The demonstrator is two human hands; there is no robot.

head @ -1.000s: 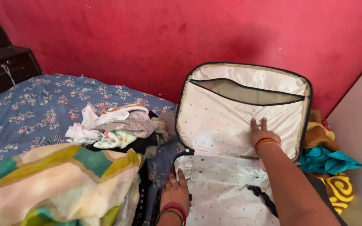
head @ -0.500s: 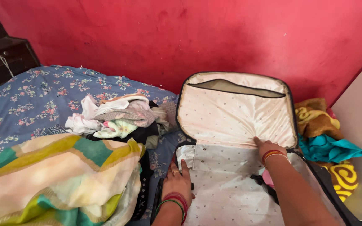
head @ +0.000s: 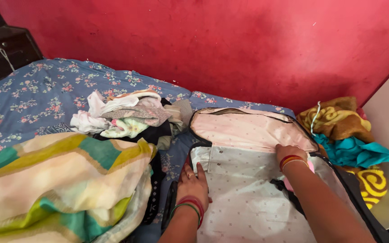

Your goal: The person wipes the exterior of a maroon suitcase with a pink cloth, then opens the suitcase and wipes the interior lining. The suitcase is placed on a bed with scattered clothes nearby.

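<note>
Lowered since the earlier frame: suitcase lid (head: 248, 128), now tilted far back on the blue floral bed (head: 37, 90). Open suitcase (head: 248, 198), pale dotted lining. Left hand (head: 194, 184) flat on its near edge, right hand (head: 289, 153) pressing the hinge; both spread, grasping nothing. Clothes pile (head: 127, 114) left; striped blanket (head: 59, 180) nearer.

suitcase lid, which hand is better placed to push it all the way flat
Right, probably. The right hand rests at the hinge line against the suitcase lid; the left hand lies flat on the near left edge of the lining, away from it.
</note>
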